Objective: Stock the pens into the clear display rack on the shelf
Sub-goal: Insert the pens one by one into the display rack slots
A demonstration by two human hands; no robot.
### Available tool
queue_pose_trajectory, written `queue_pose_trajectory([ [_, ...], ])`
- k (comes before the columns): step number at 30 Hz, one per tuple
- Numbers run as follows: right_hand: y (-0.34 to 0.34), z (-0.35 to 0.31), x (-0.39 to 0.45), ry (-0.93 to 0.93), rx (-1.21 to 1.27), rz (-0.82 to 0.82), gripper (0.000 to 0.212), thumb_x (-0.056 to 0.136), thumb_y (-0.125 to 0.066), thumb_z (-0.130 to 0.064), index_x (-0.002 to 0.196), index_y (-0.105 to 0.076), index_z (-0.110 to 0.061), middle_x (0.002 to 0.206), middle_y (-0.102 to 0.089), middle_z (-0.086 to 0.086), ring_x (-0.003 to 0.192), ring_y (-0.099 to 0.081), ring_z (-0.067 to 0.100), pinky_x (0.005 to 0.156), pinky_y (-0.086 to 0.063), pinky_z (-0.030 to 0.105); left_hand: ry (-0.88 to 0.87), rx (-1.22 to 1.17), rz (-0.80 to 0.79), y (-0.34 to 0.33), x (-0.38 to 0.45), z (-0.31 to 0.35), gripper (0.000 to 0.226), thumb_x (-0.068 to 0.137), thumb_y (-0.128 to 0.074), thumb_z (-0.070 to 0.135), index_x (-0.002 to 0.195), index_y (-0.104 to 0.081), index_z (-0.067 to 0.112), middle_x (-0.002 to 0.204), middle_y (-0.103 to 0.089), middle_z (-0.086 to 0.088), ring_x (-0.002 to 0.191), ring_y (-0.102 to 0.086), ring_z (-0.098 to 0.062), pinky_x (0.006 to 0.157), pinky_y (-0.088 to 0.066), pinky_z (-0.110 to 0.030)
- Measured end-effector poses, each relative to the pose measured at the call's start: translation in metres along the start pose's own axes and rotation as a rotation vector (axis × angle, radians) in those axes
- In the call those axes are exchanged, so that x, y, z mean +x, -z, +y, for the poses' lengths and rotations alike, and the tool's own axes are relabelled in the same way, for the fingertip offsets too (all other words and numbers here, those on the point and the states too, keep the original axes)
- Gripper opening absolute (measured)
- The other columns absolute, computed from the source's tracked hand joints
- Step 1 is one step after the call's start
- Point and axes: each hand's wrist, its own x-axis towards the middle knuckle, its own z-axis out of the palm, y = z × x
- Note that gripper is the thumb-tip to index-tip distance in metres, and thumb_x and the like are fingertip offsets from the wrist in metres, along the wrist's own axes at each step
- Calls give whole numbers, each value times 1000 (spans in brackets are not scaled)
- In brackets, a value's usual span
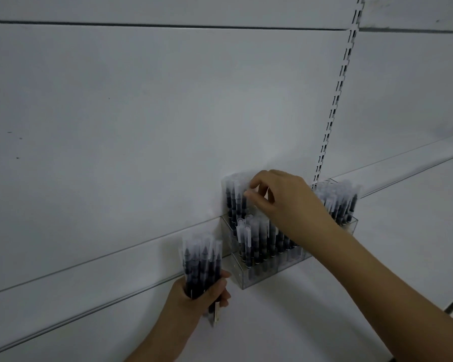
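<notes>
A person is stocking dark pens with clear caps into a clear display rack [249, 276] that is sitting against the white back panel [141, 113] of a store shelf [311, 322], at about five o'clock from the middle of the view. The left hand [194, 296], at roughly six o'clock, is gripping a bundle of pens [200, 259] upright, fingers and thumb curling round the barrels while the caps are fanning out above the fist; the bundle is standing just beside the rack's near corner, at its nine o'clock. The right hand [285, 202] is reaching in from four o'clock, the forearm crossing over the rack's front row, and its thumb and forefinger are pinching the top of a pen in the back-row pens [236, 202], which are standing upright against the panel at the rack's eleven o'clock. The front-row pens [256, 241] are filling the lower step, caps up, partly hiding behind the wrist. A second group of pens [338, 202] is standing in the rack's far end at three o'clock from the right hand, near the slotted metal upright [335, 100] that is running up the panel towards twelve o'clock. Blur is obscuring how the compartments are dividing.
</notes>
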Motion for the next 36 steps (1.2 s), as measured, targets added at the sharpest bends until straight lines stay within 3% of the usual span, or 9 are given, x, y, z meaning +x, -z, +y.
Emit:
queue_pose_trajectory([
  [3,0,-17,-30,-57,27,50,28,97,-45,-46,93,-62,-25,76,-60,-14,65,-55,0,65,-54,24,-1,-4,-28,-1,0,3,4,78,-75,12,80,-79,13,64,-67,-16,58,-65,-25,58,-53,-27],
  [7,-39,-28,-68,-84,57,-197,35,93,-45,-58,98,-67,-31,82,-66,-13,72,-60,2,71,-55,26,30,10,-44,2,0,1,18,69,-75,20,84,-78,11,68,-68,-19,61,-66,-26,56,-53,-28],
  [12,-57,-28,-81,-111,345,-214,11,92,-65,-37,86,-68,-28,78,-65,-19,55,-60,3,57,-55,27,12,82,-102,1,-3,0,5,68,-74,18,72,-77,16,69,-72,-17,61,-67,-23,53,-51,-26],
  [17,-22,-30,-72,-200,539,120,14,89,-66,-16,76,-62,-19,67,-69,-3,51,-66,7,51,-55,24,30,140,-83,1,-4,-3,38,57,-74,42,85,-76,15,73,-74,-15,64,-69,-21,60,-46,-34],
  [20,12,-27,-55,-202,672,364,11,93,-60,-10,82,-59,-10,66,-71,2,49,-65,4,45,-44,11,16,152,-87,2,-4,-4,35,64,-73,42,90,-76,19,75,-73,-13,66,-68,-21,62,-46,-36],
  [23,31,-21,-35,-171,692,484,9,97,-57,-11,89,-57,-7,70,-71,2,59,-70,8,48,-48,21,15,141,-56,4,-4,-4,22,73,-71,32,90,-76,20,76,-72,-14,66,-66,-21,59,-46,-35],
  [25,31,-16,-23,-165,673,466,8,98,-55,-14,92,-57,-9,74,-72,0,67,-73,12,53,-54,29,21,125,-42,4,-3,-3,20,75,-67,25,90,-76,15,75,-72,-16,64,-65,-21,61,-45,-36],
  [32,4,-1,-2,-91,394,188,8,99,-55,-20,96,-56,-14,77,-73,-4,66,-71,2,63,-59,32,33,185,-56,3,-6,-3,21,75,-67,28,91,-75,18,75,-73,-12,65,-66,-18,52,-46,-29],
  [36,3,1,1,-90,388,175,8,99,-54,-18,94,-56,-12,76,-73,-3,65,-71,3,63,-58,30,32,176,-52,3,-6,-4,18,77,-69,27,91,-75,16,75,-73,-12,66,-66,-19,55,-46,-31],
])
